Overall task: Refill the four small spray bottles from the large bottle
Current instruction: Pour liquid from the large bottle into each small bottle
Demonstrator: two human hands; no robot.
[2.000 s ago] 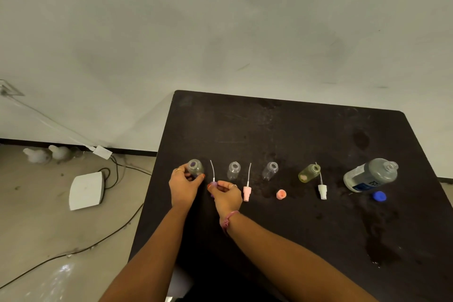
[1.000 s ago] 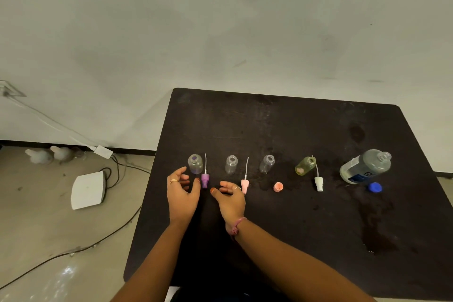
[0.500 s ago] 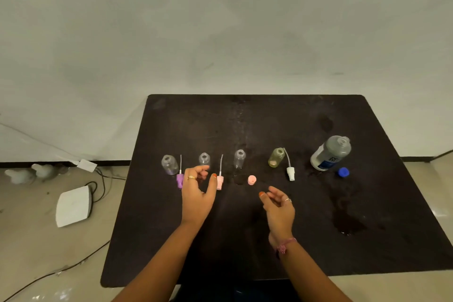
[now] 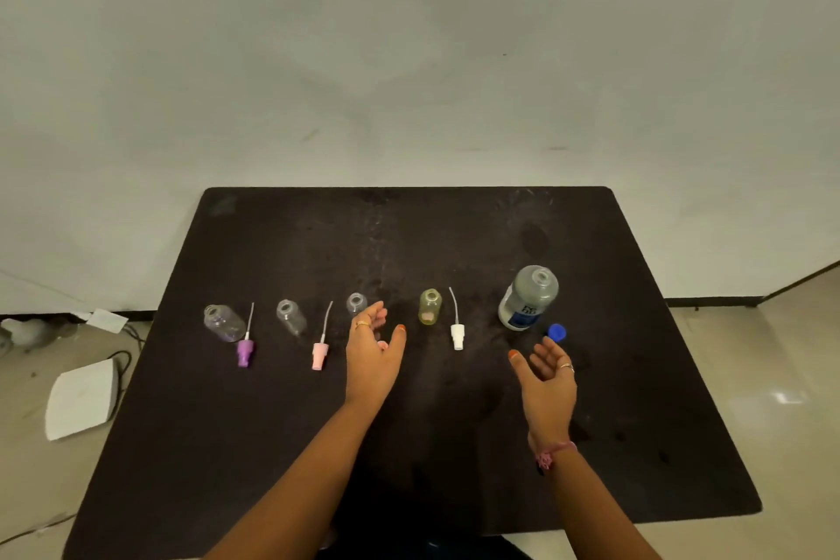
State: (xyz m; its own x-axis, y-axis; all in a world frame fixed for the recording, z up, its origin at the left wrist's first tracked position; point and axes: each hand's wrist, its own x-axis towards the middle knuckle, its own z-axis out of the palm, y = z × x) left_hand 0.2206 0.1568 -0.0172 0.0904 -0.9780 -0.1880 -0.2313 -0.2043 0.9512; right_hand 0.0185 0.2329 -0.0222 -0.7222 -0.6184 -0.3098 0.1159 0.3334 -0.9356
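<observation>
my right hand [image 4: 547, 377] hangs loose and empty just short of the big bottle [image 4: 527, 298], which stands uncapped at the right end of the row, its blue cap [image 4: 556, 331] beside it. my left hand [image 4: 373, 348] is slack too, holding nothing, near the third small bottle [image 4: 357, 303]. i should grip the big one low on its round, label-wrapped body and tip slowly; the four small necks are narrow, so spills seem likely. three small bottles are clear, the fourth [image 4: 430, 306] yellowish, all light-looking plastic, easily toppled. purple [image 4: 245, 351], pink [image 4: 319, 355] and white [image 4: 457, 335] spray tops lie on the matte black table [image 4: 454, 446], thin tubes pointing back.
</observation>
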